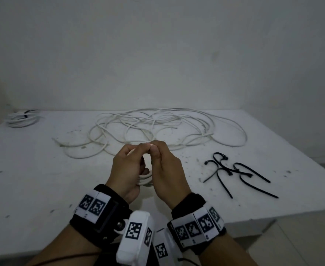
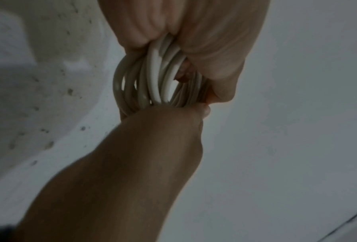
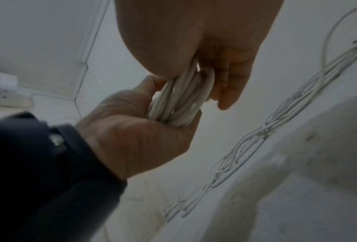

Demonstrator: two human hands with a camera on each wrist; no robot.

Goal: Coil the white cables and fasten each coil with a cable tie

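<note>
Both hands meet over the table's near middle. My left hand has fingers curled round a small coil, gripping its stacked loops; right hand pinches the coil's top w/ thumb and fingers. Hands hide most of the coil from the head cam. Loose cable sprawls just beyond them, tangled, across the far middle. Black ties lie in a heap to the right, apart from the hands. Far left corner: a tied coil w/ black tie on it.
</note>
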